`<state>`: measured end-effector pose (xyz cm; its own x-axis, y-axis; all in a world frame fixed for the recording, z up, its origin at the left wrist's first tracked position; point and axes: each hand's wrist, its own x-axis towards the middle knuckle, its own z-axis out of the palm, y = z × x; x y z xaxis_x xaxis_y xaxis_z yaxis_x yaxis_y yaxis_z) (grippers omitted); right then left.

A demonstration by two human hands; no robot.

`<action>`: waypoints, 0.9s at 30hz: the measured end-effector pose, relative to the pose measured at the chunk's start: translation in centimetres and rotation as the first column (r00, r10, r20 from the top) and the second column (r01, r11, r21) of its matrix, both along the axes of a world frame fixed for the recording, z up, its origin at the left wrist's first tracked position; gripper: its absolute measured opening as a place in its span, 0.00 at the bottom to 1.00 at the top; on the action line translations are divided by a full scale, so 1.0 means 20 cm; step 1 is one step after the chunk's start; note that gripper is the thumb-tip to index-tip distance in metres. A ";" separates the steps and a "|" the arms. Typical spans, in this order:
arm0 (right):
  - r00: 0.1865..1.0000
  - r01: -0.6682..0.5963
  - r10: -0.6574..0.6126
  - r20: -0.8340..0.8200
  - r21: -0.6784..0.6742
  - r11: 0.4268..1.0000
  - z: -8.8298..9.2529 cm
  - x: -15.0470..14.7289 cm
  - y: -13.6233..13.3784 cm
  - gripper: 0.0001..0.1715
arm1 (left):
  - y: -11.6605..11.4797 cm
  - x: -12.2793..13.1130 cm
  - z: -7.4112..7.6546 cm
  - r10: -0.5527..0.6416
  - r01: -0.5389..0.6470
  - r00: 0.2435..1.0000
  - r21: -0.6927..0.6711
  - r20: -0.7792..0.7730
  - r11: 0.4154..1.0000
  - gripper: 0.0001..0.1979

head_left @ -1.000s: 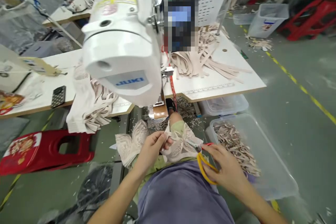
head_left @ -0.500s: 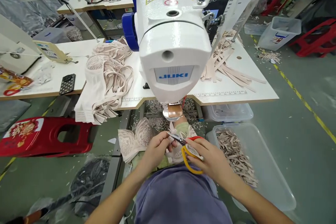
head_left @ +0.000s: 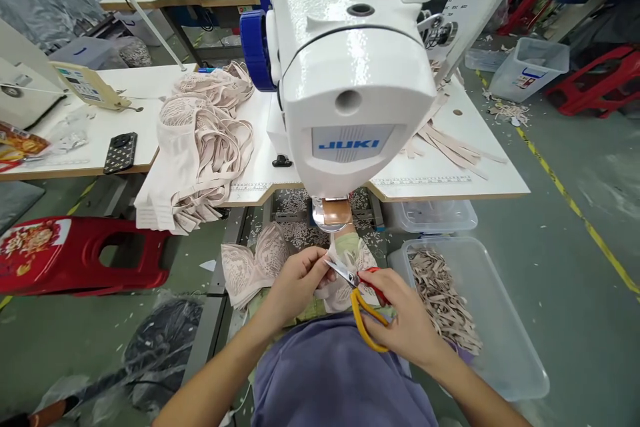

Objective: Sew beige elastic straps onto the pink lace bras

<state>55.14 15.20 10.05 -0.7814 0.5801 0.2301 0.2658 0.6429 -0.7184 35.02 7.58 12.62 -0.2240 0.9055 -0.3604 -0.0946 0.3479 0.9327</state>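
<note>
Over my lap lies a beige lace bra (head_left: 256, 263), its two cups spread to either side of my left hand. My left hand (head_left: 306, 278) pinches an edge of the bra in closed fingers. My right hand (head_left: 400, 310) grips scissors (head_left: 367, 320) with one yellow and one red handle. Their blades point up and left, with the tips right at the left fingertips. Exactly which bit of fabric lies between the blades is too small to tell. Just beyond both hands hangs the head of a white sewing machine (head_left: 355, 107).
A pile of beige bras (head_left: 200, 147) hangs over the table's front edge at left, near a phone (head_left: 121, 152). Beige straps (head_left: 455, 147) lie on the right. A clear bin (head_left: 505, 320) of fabric strips stands right of my lap; a red stool (head_left: 85, 253) is at left.
The scissor handles have swung slightly down and right, and the blades look a little more closed. Both hands stay close together at the bra. The camera view has shifted slightly.
</note>
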 end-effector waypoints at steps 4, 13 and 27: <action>0.999 -0.013 0.013 0.039 -0.024 1.000 -0.03 0.01 0.02 0.30 | 0.00 -0.01 0.01 -0.004 0.004 1.000 -0.008 -0.024 1.000 0.18; 0.999 -0.022 0.022 0.031 -0.010 1.000 0.03 0.02 0.04 0.33 | 0.00 -0.03 0.02 0.007 -0.007 1.000 -0.022 -0.005 1.000 0.19; 0.990 -0.048 0.069 0.122 -0.168 0.985 0.00 0.00 0.08 0.24 | 0.00 -0.04 0.00 -0.021 0.018 0.997 -0.044 -0.076 0.999 0.15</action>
<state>55.24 16.86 9.98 -0.8316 0.5544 0.0328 0.3268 0.5362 -0.7782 34.29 7.49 12.70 -0.2349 0.8941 -0.3814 -0.0162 0.3888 0.9212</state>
